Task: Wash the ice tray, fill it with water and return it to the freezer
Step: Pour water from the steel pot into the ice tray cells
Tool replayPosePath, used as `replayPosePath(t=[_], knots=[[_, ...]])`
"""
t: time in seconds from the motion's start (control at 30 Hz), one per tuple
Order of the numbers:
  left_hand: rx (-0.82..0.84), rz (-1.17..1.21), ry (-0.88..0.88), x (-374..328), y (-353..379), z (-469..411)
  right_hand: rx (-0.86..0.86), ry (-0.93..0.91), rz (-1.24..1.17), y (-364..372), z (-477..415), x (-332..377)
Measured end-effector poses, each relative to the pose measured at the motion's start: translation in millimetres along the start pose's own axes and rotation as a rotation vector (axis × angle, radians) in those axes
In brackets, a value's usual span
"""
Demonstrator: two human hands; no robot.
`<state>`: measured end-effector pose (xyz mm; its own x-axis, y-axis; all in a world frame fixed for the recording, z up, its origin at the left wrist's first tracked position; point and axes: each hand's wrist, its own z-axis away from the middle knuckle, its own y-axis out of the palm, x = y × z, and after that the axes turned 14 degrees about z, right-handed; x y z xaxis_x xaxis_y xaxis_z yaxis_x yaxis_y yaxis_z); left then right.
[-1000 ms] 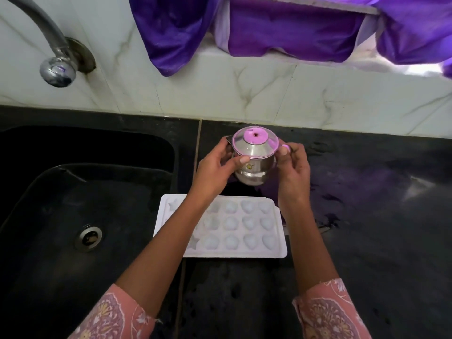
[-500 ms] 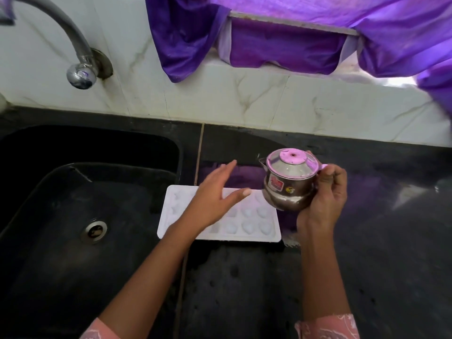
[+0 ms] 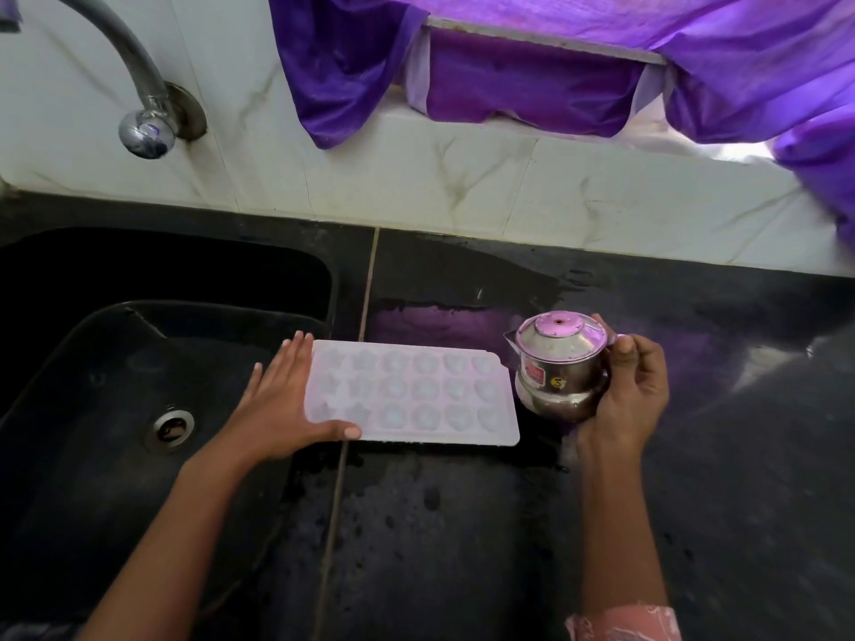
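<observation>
A white plastic ice tray (image 3: 416, 390) with several shaped wells lies flat on the black counter, its left end reaching the sink's rim. My left hand (image 3: 282, 400) lies at the tray's left end, fingers straight along the short edge and thumb along the front edge. A small steel pot (image 3: 560, 363) with a domed lid stands just right of the tray. My right hand (image 3: 624, 390) grips the pot from its right side, fingers curled round its handle and body.
A black sink (image 3: 115, 363) with a round drain (image 3: 169, 427) fills the left. A chrome tap (image 3: 143, 127) comes out of the white marble wall above it. Purple cloth (image 3: 532, 62) hangs over the ledge behind. The wet black counter (image 3: 462, 525) stretches toward me and to the right.
My left hand let go of the pot and came down to the tray's left end. My right hand carried the pot from above the tray to its right side, low by the counter.
</observation>
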<state>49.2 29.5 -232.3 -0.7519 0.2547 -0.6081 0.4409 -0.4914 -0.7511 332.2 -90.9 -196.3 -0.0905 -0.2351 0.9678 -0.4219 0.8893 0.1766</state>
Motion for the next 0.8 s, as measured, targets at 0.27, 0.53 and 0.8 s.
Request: replayPosePath(t=[0.27,0.53,0.8], knots=[[0.021,0.072,0.027,6.6,8.1,-1.8,0.027,0.027,-0.023,1.2,1.8,0.0],[0.015,0.102,0.007,4.8,11.3,-0.6,0.042,0.023,-0.005,0.3,1.6,-0.3],[0.016,0.125,0.006,7.8,13.4,-1.9,0.041,0.030,0.000,0.2,2.1,-1.9]])
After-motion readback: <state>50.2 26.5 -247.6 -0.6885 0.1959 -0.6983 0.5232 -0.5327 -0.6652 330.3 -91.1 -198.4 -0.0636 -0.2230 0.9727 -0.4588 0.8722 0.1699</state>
